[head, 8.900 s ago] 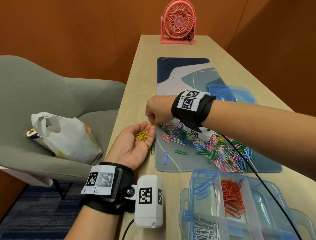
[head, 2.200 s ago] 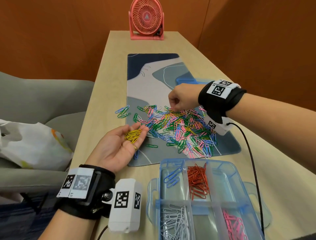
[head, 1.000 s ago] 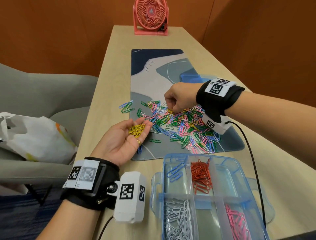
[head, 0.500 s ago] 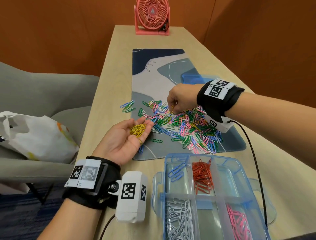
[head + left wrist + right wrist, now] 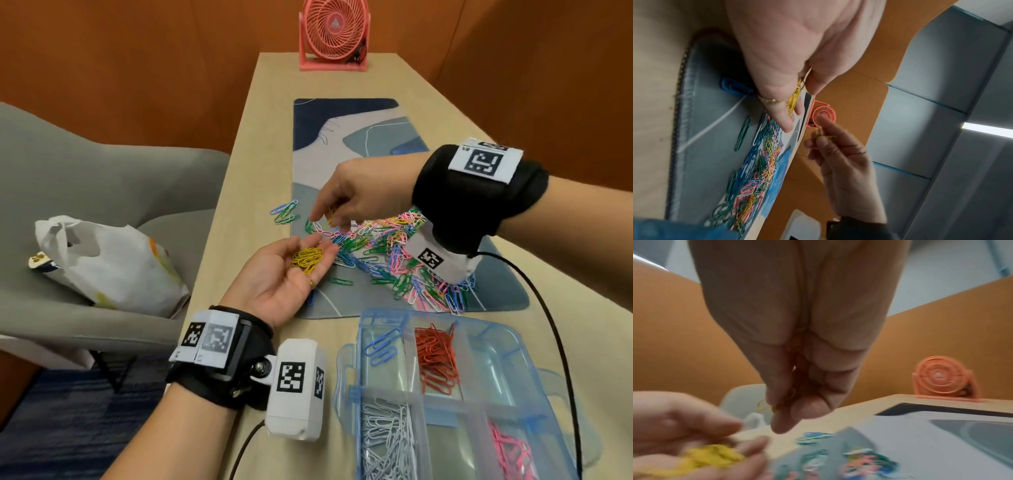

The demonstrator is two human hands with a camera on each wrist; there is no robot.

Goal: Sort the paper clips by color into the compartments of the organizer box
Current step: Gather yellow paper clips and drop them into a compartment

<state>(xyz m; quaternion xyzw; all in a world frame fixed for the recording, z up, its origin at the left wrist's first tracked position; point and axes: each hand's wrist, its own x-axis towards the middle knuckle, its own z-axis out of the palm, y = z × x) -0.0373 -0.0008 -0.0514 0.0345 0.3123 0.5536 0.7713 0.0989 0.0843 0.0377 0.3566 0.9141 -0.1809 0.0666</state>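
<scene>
The wooden table (image 5: 270,144) runs away from me, with a gray chair (image 5: 102,178) off its left edge holding a white plastic bag (image 5: 113,263), and a pink desk fan (image 5: 334,34) standing at the far end. A blue and gray desk mat (image 5: 342,137) lies along the middle of the table, and the loose heap of mixed paper clips (image 5: 394,253) is spread over its near half, with a few stray blue and green clips (image 5: 285,212) lying apart at the mat's left edge. Just in front of the mat sits the clear blue organizer box (image 5: 513,346): its far left compartment holds a few blue clips (image 5: 382,346), the one beside it a bundle of red clips (image 5: 436,358), the near left compartment white clips (image 5: 388,442), and a near compartment toward the right pink clips (image 5: 510,452). My left hand (image 5: 284,279) lies palm up at the mat's left edge, fingers relaxed and nearly straight, cradling a small pile of yellow clips (image 5: 307,259) on the fingers. My right hand (image 5: 359,195) hangs just above and beyond it, over the left end of the heap, thumb and fingertips pinched on a few yellow paper clips (image 5: 823,136), which dangle just above my left fingertips. The right wrist view is blurred, yet a loop of yellow wire shows at that pinch.
</scene>
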